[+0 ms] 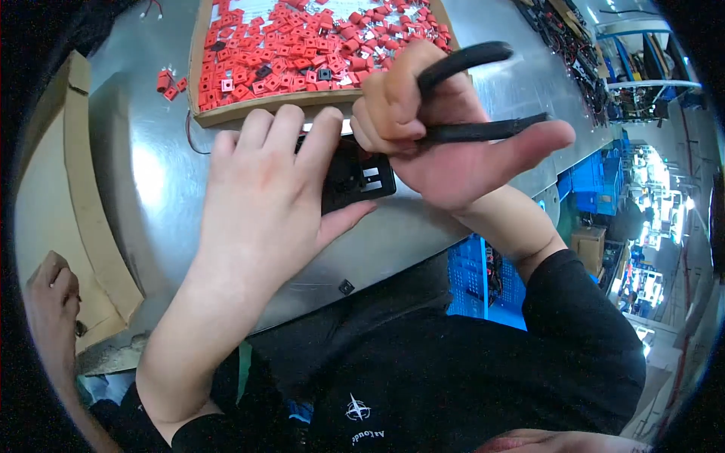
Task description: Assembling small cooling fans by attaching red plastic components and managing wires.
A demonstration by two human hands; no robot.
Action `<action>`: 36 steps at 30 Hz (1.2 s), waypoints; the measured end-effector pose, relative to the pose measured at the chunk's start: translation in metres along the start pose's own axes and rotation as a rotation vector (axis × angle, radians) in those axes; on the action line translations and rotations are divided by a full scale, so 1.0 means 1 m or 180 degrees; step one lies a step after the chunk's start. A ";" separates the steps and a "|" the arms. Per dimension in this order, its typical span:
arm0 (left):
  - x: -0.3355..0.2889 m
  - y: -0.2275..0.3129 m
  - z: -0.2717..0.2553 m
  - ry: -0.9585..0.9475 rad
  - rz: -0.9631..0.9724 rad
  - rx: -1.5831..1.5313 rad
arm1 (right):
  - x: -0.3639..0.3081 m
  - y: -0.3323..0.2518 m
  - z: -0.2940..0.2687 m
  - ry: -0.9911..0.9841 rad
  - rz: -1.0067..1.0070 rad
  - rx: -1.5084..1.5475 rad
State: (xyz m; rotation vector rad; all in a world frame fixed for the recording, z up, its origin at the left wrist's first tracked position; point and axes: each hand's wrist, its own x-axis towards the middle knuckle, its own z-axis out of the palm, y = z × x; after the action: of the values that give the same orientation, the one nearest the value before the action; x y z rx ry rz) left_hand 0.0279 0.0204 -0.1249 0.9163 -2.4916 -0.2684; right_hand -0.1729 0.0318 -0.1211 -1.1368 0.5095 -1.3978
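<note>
My left hand [264, 181] lies palm down over a black plastic housing [385, 177], its fingers curled past the far edge and its thumb along the near side. Pale metal pieces show in the housing's right part; my fingers hide the rest. Just right of it, my right hand [453, 140] is turned palm up with the fingers curled around black-handled pliers [483, 130]. The two handles stand spread apart and point right. The jaws are hidden behind the hand.
A cardboard tray [264, 109] of many small red parts, a few black, lies beyond my hands. Some red parts [170, 84] sit left of it. A small black piece [346, 287] is near the table edge. Another person's hand [53, 291] is by a cardboard box [83, 181] at left.
</note>
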 end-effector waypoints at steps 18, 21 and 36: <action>0.015 -0.034 0.011 -0.0246 0.0428 -0.0188 | 0.049 0.010 -0.042 -0.2391 0.0567 0.0646; 0.011 -0.042 0.008 -0.0561 0.0906 -0.0429 | 0.038 0.026 -0.027 -0.2459 0.1371 0.1682; 0.013 -0.026 0.009 -0.0347 0.0684 -0.0504 | -0.013 -0.019 0.001 -0.0051 0.0016 -0.0395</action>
State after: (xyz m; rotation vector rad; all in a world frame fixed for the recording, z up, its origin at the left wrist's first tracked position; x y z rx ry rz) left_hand 0.0291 -0.0077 -0.1365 0.5792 -2.5981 -0.4467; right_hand -0.1846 0.0479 -0.1087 -1.2445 0.5938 -1.3668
